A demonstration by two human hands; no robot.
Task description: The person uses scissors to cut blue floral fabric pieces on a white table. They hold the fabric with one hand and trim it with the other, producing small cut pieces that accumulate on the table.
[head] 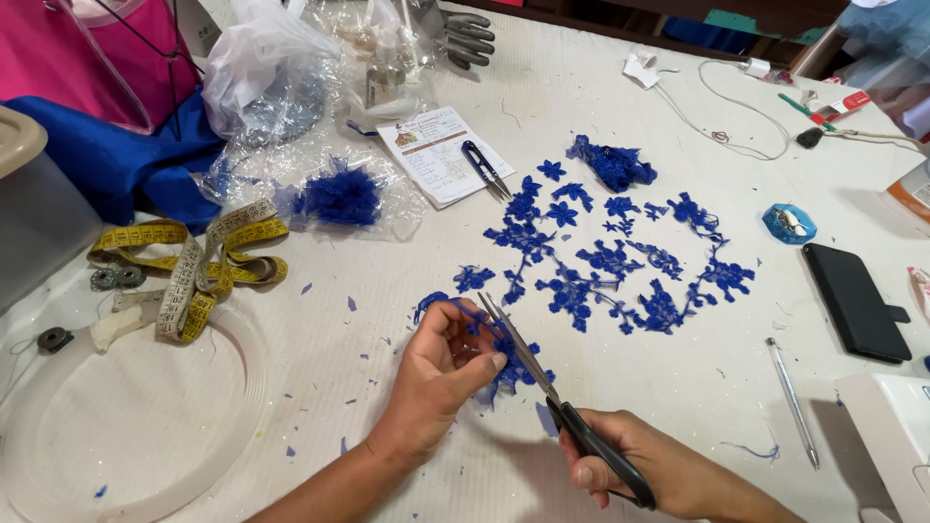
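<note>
Scissors point(542, 383) in the right hand point(639, 465) are trimming lace point(504, 353) pinched by the left hand point(441, 373); many cut motifs point(610, 257) are lying on the table point(387, 320).

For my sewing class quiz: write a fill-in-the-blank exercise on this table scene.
1. The right hand holds black-handled ____.
2. The left hand holds a piece of ____ lace.
3. The yellow coil left of the hands is a measuring ____.
4. The dark phone lies at the table's ____ side.

Missing words: scissors; blue; tape; right
</note>
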